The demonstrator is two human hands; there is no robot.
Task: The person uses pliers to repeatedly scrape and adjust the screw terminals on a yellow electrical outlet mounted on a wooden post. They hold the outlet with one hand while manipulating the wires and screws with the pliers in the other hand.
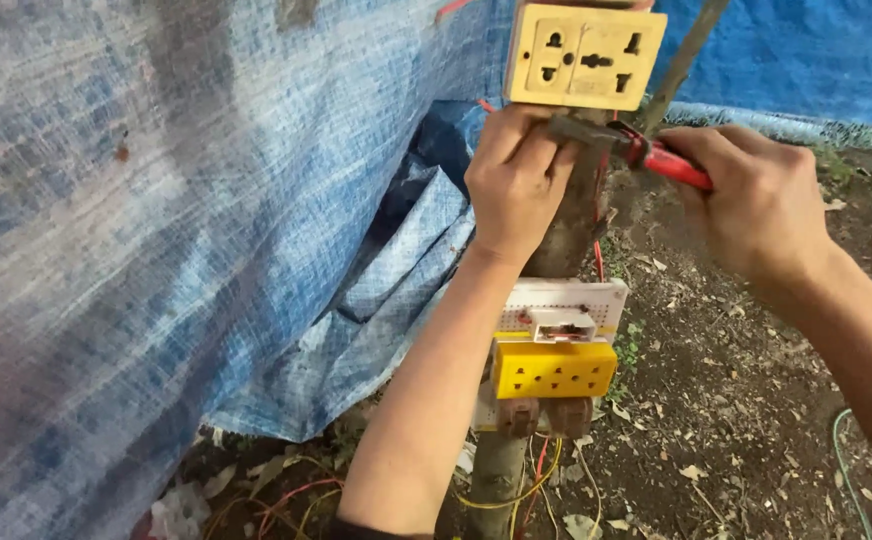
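Gripping the red-handled pliers (646, 152) at about one o'clock with the right hand (756, 200), fingers wrapped tight on the handles, metal nose pointing toward nine o'clock just under the cream socket box (584, 55) at twelve o'clock. Pressing against the wooden post (566, 240) at centre with the left hand (514, 180), fingers curled together and pinching something at the pliers' nose, too small to tell. Hanging lower on the post at six o'clock: white board (566, 305), yellow socket strip (553, 370); blue tarpaulin (156, 250) filling nine o'clock.
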